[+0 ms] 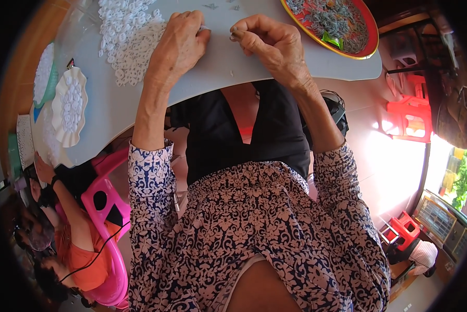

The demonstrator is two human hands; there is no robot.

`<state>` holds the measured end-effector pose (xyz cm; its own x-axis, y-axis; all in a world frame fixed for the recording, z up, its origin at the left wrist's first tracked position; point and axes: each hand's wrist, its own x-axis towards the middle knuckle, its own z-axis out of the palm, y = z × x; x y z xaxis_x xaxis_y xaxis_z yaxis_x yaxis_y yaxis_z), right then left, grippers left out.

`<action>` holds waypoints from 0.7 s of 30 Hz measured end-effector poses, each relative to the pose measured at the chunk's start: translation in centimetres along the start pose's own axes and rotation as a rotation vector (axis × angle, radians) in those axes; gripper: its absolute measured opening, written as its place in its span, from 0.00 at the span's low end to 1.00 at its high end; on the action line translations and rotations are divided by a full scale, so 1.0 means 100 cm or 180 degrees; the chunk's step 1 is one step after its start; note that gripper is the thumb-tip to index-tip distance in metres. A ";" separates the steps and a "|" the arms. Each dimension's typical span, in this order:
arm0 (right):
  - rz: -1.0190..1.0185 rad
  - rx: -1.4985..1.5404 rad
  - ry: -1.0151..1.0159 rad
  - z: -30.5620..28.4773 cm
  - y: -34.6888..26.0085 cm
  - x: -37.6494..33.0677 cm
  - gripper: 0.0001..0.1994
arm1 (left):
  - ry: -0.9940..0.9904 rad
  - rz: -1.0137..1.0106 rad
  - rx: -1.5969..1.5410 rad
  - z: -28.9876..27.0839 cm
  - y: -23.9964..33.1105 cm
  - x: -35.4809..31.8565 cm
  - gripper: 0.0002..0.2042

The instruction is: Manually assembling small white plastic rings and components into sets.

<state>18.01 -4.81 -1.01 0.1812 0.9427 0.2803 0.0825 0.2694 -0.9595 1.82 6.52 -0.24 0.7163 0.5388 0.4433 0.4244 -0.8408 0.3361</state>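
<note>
My left hand (pixel 183 44) is closed above the grey table, back of the hand up. A bit of something pale shows at its thumb and fingertips, mostly hidden by the fingers. Facing it, a short way to the right, my right hand (pixel 275 49) pinches a small dark grey piece (pixel 235 34) between thumb and forefinger. Beside my left hand spreads a heap of small white ring-shaped plastic pieces (pixel 124 31). A red round tray (pixel 373 31) with a gold rim, right of my right hand, holds many small grey metal pieces (pixel 329 22) and a green wrapper (pixel 332 40).
On the table's left stand a white scalloped dish (pixel 60 122) of white pieces and a green bowl (pixel 53 83) with more. A few grey pieces (pixel 211 6) lie at the far edge. A person in orange (pixel 90 260) sits at lower left on a pink chair (pixel 120 275). Red stools (pixel 410 117) stand right.
</note>
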 end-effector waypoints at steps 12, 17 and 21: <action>0.0053 0.0390 0.0053 0.000 -0.002 -0.001 0.08 | -0.0103 -0.1504 -0.2339 -0.014 0.015 -0.001 0.08; -0.0081 0.0458 0.0042 0.001 -0.001 -0.001 0.08 | -0.0482 -0.1447 -0.3535 -0.014 0.017 0.000 0.12; -0.0122 0.0556 0.0008 0.001 0.000 -0.001 0.08 | -0.0584 -0.1394 -0.3472 -0.017 0.023 0.003 0.12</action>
<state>17.92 -4.92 -1.01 0.1837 0.9306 0.3167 -0.0822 0.3356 -0.9384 2.04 4.80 2.09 0.7340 0.6789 0.0190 0.0208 -0.0505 0.9985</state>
